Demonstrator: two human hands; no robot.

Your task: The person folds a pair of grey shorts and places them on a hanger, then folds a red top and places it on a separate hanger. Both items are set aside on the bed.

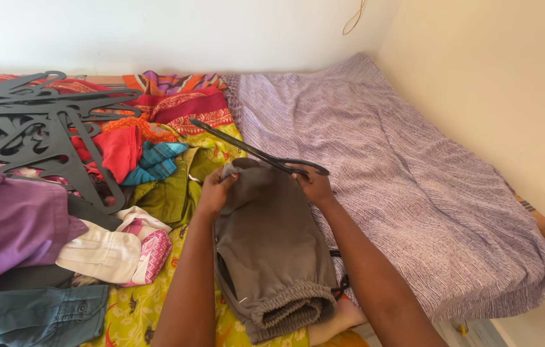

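A folded grey garment (271, 244) with an elastic waistband lies in front of me on the bed. My left hand (216, 190) grips its upper left corner. My right hand (313, 183) holds the garment's upper right edge together with a black plastic hanger (246, 149), which slants up and to the left from the hand. The hanger's lower bar rests at the top of the grey garment.
A pile of black hangers (34, 122) lies at the far left. Mixed clothes, among them purple (9, 225), red (118, 151), green (169, 193) and white-pink (124, 254) pieces, cover the bed's left half. A purple striped sheet (401, 167) spreads to the right beside the cream wall (510, 96).
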